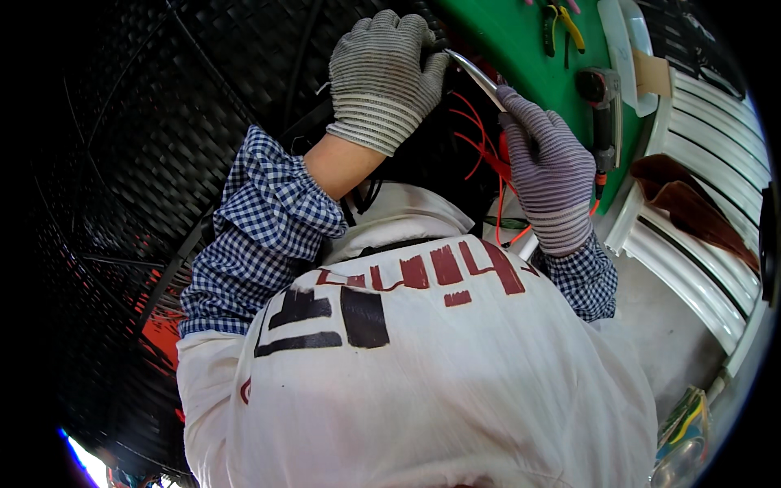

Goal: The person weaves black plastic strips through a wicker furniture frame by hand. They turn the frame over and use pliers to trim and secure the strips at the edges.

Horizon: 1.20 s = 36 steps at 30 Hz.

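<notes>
My left hand [382,77], in a grey striped knit glove, lies against dark woven wicker [163,98]. Its fingers curl inward, and whatever lies under their tips is hidden in the black. My right hand [553,167], also gloved, is closed around a tool with a slim pointed metal blade [478,78]. The blade slants up and left, its tip close to my left thumb. Part of the tool is covered by my fingers, so its exact kind is unclear. Thin red cords [476,122] loop between the two hands.
A green surface [508,37] at upper right carries yellow-handled pliers [571,31], a power tool [602,114] with an orange hose and a white tray [639,57]. Brown material [691,203] lies over white slats [716,138]. A clear bag [685,431] sits at lower right.
</notes>
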Each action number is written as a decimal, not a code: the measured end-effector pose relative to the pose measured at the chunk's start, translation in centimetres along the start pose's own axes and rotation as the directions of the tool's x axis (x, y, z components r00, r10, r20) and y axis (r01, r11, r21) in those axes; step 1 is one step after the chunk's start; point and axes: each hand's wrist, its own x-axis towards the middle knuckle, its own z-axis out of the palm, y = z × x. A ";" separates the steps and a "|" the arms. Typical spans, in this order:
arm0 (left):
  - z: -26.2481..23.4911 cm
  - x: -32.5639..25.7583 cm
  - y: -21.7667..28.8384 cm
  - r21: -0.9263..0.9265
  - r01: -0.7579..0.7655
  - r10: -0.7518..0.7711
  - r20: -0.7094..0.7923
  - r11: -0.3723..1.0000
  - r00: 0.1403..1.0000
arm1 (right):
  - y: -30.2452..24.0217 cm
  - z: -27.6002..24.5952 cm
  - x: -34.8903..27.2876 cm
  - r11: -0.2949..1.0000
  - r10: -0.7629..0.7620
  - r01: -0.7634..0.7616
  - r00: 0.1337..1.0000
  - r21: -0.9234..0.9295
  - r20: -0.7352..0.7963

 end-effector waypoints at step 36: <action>1.6 2.4 -0.8 -0.034 0.026 -0.027 -0.030 0.999 0.999 | 5.6 -2.6 8.7 0.959 -0.045 -0.028 0.967 0.281 0.249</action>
